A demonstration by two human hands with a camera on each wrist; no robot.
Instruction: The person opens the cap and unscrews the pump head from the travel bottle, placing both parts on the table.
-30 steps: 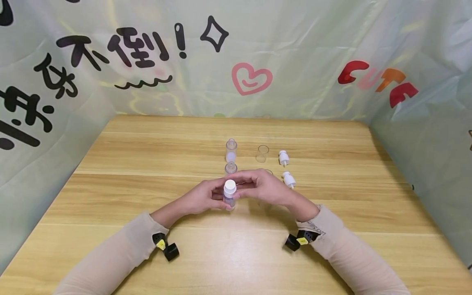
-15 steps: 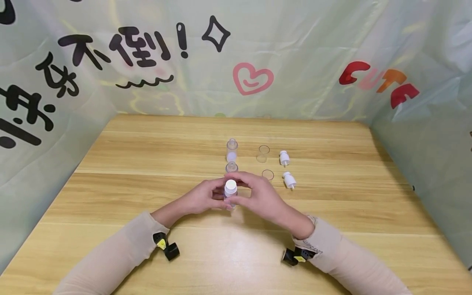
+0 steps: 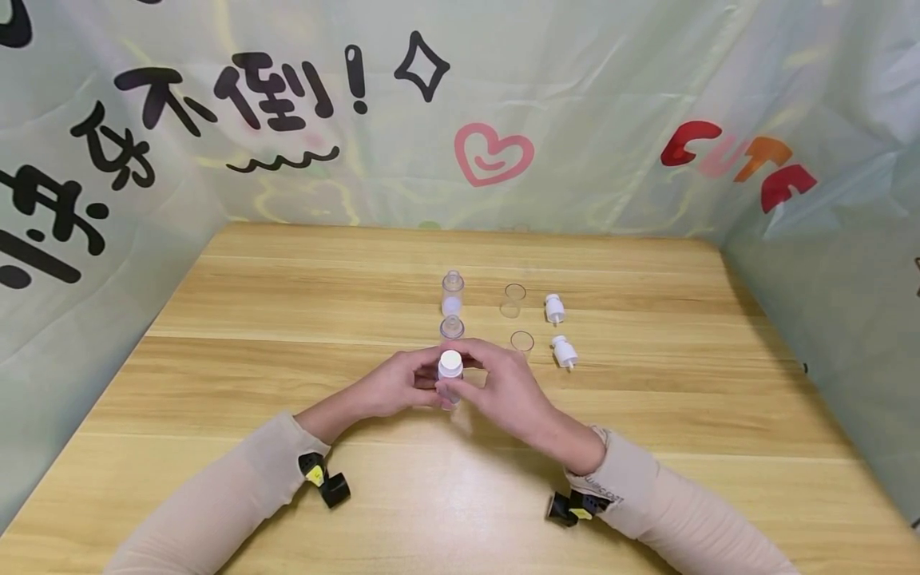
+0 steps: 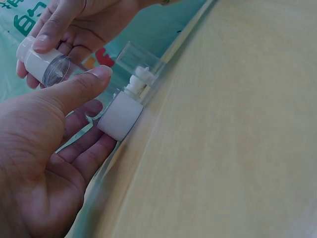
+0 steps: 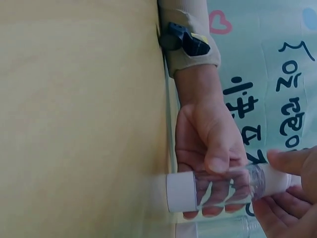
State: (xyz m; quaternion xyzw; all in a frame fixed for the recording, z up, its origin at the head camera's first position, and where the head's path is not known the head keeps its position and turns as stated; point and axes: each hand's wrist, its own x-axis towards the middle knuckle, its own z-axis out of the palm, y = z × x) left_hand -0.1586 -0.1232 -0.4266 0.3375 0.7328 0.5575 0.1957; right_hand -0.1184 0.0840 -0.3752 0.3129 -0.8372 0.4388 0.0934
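Observation:
A clear bottle [image 5: 223,187] with a white base [image 4: 120,116] stands upright in the head view, between the two hands. My left hand [image 3: 391,386] grips its clear body, thumb on one side and fingers on the other. Fitted on the bottle's neck is a white pump top [image 3: 450,366]. My right hand [image 3: 512,391] pinches that pump top between thumb and fingers, as the left wrist view also shows, where the right hand [image 4: 94,25] lies beyond the bottle. The base seems at or close to the tabletop.
Behind the hands stand two more clear bottles, the far one [image 3: 452,294] and a nearer one [image 3: 451,326]. Right of them are two clear caps, far [image 3: 512,302] and near [image 3: 522,342]. Two white pump tops, far [image 3: 554,308] and near [image 3: 564,352], lie on the wooden table [image 3: 287,303].
My right wrist and forearm have swung toward the body, and the right thumb has come round the front of the pump top. The left hand stays on the bottle.

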